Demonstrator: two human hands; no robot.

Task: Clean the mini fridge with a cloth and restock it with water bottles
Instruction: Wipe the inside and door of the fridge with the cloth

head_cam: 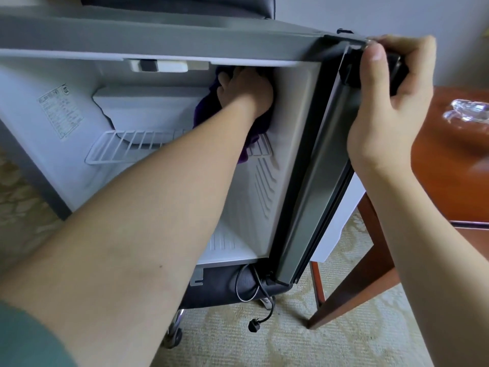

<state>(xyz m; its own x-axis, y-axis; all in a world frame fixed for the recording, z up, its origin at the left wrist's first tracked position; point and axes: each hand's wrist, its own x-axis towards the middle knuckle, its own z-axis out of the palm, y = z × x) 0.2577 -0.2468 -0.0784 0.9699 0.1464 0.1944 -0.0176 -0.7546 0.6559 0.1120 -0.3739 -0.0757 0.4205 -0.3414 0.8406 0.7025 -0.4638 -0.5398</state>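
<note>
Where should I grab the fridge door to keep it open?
Grab the door by its top outer corner, coming from the right, as the right hand does. That corner sticks out clear of the fridge, so fingers can wrap round its thin edge.

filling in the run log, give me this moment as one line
stage: wiping | left hand: presses cloth on fridge inner right wall, top | right hand: grips door top corner | bottles: none inside
</note>
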